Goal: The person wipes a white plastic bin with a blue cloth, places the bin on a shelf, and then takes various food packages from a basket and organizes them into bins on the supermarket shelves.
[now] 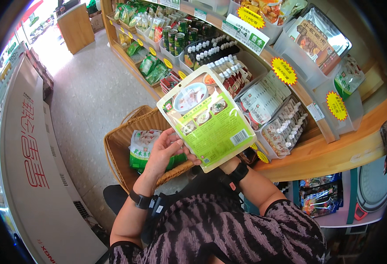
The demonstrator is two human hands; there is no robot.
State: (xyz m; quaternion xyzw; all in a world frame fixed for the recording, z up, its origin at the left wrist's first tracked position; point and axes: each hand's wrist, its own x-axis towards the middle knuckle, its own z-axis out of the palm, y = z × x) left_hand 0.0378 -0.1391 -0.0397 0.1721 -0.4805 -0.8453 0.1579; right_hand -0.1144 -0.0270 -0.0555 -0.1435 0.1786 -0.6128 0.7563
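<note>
A flat, sealed food packet [213, 125] with a green lower half, dish pictures and a barcode is held tilted before my chest. My right hand [193, 157] supports it from behind; most of that hand is hidden, and only fingertips curl around the lower left edge. My left hand [165, 145] has its thumb and fingers at the packet's left edge, seemingly pinching it. Beneath my left hand is a brown woven basket [117, 142], with a green and white food bag [144, 148] inside it. Dark bands are on both wrists.
To the right, wooden shelving [312, 161] carries clear bins of white-capped pouches [236, 72], flat sachets [262, 95] and green cans [179, 43]. Yellow price tags line its edges. A long white cabinet [25, 138] stands at left, a wooden counter [76, 29] farther off. Grey floor [91, 82] runs between.
</note>
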